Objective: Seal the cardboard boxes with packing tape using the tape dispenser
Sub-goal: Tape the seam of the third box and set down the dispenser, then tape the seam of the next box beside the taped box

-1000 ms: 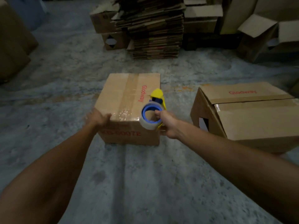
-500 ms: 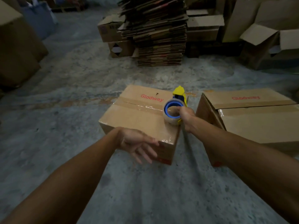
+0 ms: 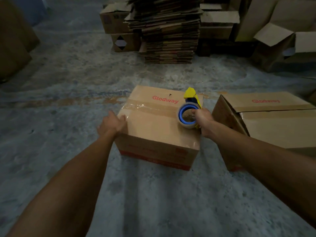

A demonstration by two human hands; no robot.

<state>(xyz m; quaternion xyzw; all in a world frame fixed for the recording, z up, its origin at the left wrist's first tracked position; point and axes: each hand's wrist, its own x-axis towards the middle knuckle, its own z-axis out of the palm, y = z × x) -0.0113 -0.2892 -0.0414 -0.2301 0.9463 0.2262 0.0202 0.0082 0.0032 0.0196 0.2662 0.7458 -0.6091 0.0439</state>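
A closed cardboard box (image 3: pixel 153 129) marked "Glodway" sits on the floor in the middle of the head view, with a strip of clear tape running left to right across its top seam. My right hand (image 3: pixel 203 121) grips the yellow and blue tape dispenser (image 3: pixel 189 110) over the box's right top edge, the tape roll facing me. My left hand (image 3: pixel 112 124) presses flat against the box's near left corner. A second "Glodway" box (image 3: pixel 266 124) stands just to the right, its top flaps closed with a bare seam showing.
A tall stack of flattened cardboard (image 3: pixel 169 29) stands at the back centre. Open and folded boxes (image 3: pixel 277 41) crowd the back right, and more boxes (image 3: pixel 118 23) sit left of the stack. Large brown cartons (image 3: pixel 13 43) line the far left. Grey concrete floor (image 3: pixel 153 202) lies in front.
The box has been turned so its tape strip now runs left to right. My left hand went from hanging off the front edge to the near left corner. My right hand kept the dispenser.
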